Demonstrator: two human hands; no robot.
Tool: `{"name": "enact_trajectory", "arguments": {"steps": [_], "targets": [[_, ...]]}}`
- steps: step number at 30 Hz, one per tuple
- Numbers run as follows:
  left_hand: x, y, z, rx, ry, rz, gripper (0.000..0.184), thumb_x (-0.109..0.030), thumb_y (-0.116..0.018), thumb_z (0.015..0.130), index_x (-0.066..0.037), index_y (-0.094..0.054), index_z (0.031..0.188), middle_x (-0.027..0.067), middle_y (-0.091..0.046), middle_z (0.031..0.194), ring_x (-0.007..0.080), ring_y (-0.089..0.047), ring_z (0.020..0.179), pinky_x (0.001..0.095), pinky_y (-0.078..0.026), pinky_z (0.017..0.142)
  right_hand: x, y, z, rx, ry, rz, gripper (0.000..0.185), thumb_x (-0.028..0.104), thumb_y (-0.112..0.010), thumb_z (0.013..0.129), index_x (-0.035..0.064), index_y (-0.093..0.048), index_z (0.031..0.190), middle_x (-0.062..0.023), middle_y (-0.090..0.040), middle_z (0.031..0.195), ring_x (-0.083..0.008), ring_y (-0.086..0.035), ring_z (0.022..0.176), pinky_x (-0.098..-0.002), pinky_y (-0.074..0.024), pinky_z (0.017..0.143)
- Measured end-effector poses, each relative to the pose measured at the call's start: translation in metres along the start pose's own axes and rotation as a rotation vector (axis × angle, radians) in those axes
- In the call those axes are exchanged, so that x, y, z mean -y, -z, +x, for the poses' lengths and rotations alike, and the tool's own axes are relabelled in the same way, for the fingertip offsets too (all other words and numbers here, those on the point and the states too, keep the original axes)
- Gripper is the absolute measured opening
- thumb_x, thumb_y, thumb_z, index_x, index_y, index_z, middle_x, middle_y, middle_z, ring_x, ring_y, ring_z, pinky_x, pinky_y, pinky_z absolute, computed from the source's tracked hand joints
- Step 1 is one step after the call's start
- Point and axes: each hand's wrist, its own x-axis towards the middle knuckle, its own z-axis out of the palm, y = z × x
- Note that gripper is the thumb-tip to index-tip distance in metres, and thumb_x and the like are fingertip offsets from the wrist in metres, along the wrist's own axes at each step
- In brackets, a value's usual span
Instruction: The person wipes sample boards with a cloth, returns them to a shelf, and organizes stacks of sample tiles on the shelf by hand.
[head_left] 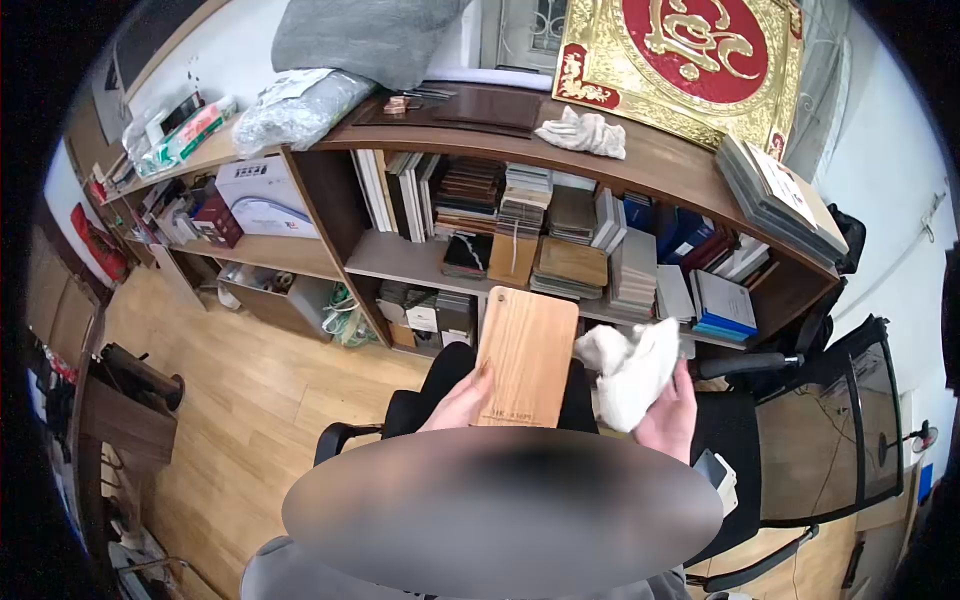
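A light wood-grain sample board [528,355] with a small hole in its top left corner and faint lettering along its lower edge is upright over my lap. My left hand [460,402] grips it by the lower left edge. To the right of the board, my right hand [672,415] holds a bunched white cloth [635,380] from its right side. The cloth and the board are close together, a small gap between them. A blurred oval covers the area below both hands.
Ahead stands a shelf unit [400,258] with stacked sample boards [568,268] and folders. On its top lie another white cloth [583,132], a gold and red framed panel [690,60] and grey boards [770,190]. A black mesh chair [815,430] is at the right.
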Motion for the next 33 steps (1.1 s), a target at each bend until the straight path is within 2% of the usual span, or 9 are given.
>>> {"name": "enact_trajectory", "arguments": {"steps": [4, 8, 12, 15, 18, 22, 26, 30, 33], "targets": [[-0.007, -0.003, 0.003, 0.045, 0.022, 0.047, 0.053, -0.04, -0.032, 0.094, -0.008, -0.023, 0.136, 0.0129, -0.039, 0.131, 0.0282, -0.047, 0.115, 0.0446, -0.045, 0.091, -0.012, -0.024, 0.013, 0.073, 0.499, -0.478, 0.04, 0.023, -0.053, 0.087, -0.0001, -0.047, 0.119, -0.0167, -0.048, 0.124, -0.0304, -0.049, 0.112, -0.04, -0.041, 0.093], [-0.011, 0.005, 0.005, 0.076, -0.11, 0.049, 0.061, -0.051, -0.029, 0.091, -0.006, -0.03, 0.131, 0.0101, -0.044, 0.127, 0.0235, -0.048, 0.114, 0.0399, -0.042, 0.094, -0.065, -0.069, 0.012, 0.504, 1.094, -2.114, 0.047, 0.019, -0.066, 0.074, 0.0119, -0.054, 0.119, -0.0143, -0.045, 0.129, -0.0312, -0.039, 0.122, -0.0476, -0.0235, 0.098], [-0.018, 0.062, 0.015, 0.504, -0.223, -0.283, 0.061, -0.05, -0.026, 0.092, -0.006, -0.028, 0.133, 0.0103, -0.041, 0.13, 0.0247, -0.043, 0.119, 0.0397, -0.035, 0.1, -0.106, -0.046, 0.032, 0.703, 0.903, -1.935, 0.05, 0.016, -0.068, 0.066, 0.0193, -0.059, 0.115, -0.0088, -0.044, 0.132, -0.0308, -0.034, 0.127, -0.0509, -0.0168, 0.097], [-0.009, 0.055, -0.006, -0.219, -0.379, 0.285, 0.057, -0.046, -0.028, 0.093, -0.005, -0.029, 0.132, 0.0104, -0.039, 0.132, 0.0242, -0.041, 0.121, 0.0382, -0.036, 0.1, -0.109, -0.051, 0.05, 0.691, 0.915, -1.993, 0.052, 0.015, -0.068, 0.066, 0.0218, -0.058, 0.117, -0.0079, -0.044, 0.132, -0.032, -0.033, 0.127, -0.0502, -0.0165, 0.098], [-0.026, 0.033, -0.007, -0.08, -0.305, 0.14, 0.055, -0.043, -0.032, 0.093, -0.004, -0.03, 0.131, 0.0098, -0.04, 0.131, 0.0238, -0.041, 0.12, 0.038, -0.037, 0.099, -0.101, -0.078, 0.084, 0.211, 1.116, -1.906, 0.053, 0.013, -0.067, 0.066, 0.0223, -0.057, 0.117, -0.0096, -0.041, 0.135, -0.034, -0.03, 0.129, -0.0553, -0.0172, 0.099], [-0.026, 0.051, 0.003, -0.044, -0.328, 0.136, 0.053, -0.042, -0.033, 0.093, -0.004, -0.031, 0.131, 0.0092, -0.041, 0.13, 0.0225, -0.042, 0.12, 0.0369, -0.038, 0.098, -0.119, -0.071, 0.049, 0.72, 0.979, -1.906, 0.051, 0.007, -0.064, 0.069, 0.0177, -0.057, 0.118, -0.0122, -0.038, 0.136, -0.038, -0.026, 0.13, -0.0549, -0.0205, 0.101], [-0.008, 0.052, 0.013, -0.078, -0.167, 0.349, 0.059, -0.046, -0.023, 0.092, -0.005, -0.022, 0.134, 0.0114, -0.037, 0.132, 0.0235, -0.039, 0.122, 0.04, -0.036, 0.099, -0.094, -0.063, 0.078, 0.369, 1.018, -1.795, 0.052, 0.001, -0.059, 0.067, 0.0164, -0.057, 0.117, -0.0136, -0.036, 0.137, -0.0428, -0.02, 0.13, -0.0514, -0.0255, 0.102], [-0.014, 0.021, 0.015, 0.004, -0.143, 0.311, 0.063, -0.049, -0.017, 0.092, -0.005, -0.018, 0.136, 0.0115, -0.038, 0.132, 0.0233, -0.039, 0.122, 0.0411, -0.036, 0.1, -0.079, -0.066, 0.081, 0.293, 1.091, -1.77, 0.053, 0.004, -0.06, 0.069, 0.0195, -0.056, 0.119, -0.0134, -0.038, 0.135, -0.0438, -0.023, 0.129, -0.0469, -0.0289, 0.103], [-0.02, 0.028, 0.015, 0.026, -0.208, 0.203, 0.056, -0.043, -0.023, 0.093, -0.004, -0.024, 0.133, 0.0101, -0.042, 0.128, 0.021, -0.044, 0.116, 0.0367, -0.039, 0.096, -0.093, -0.046, 0.052, 0.674, 0.882, -1.893, 0.052, 0.001, -0.06, 0.067, 0.0171, -0.058, 0.116, -0.0154, -0.037, 0.136, -0.0443, -0.024, 0.128, -0.0463, -0.0291, 0.103]]}}
